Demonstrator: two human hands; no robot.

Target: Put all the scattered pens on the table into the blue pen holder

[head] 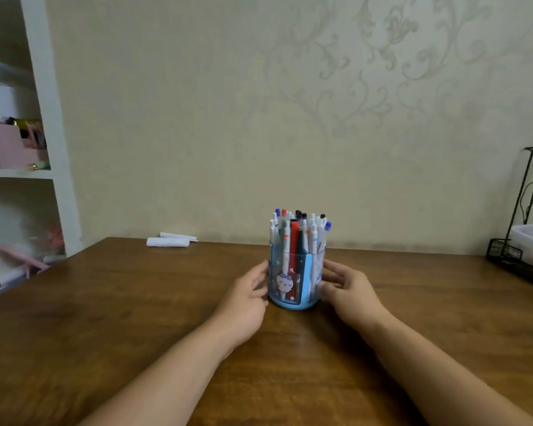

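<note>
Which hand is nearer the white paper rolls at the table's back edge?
Left. The left hand grips the pen holder's left side, on the same side as the rolls. The right hand grips the holder's far side.

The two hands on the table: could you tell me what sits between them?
In the head view, the blue pen holder, full of pens, stands between the left hand and right hand.
</note>
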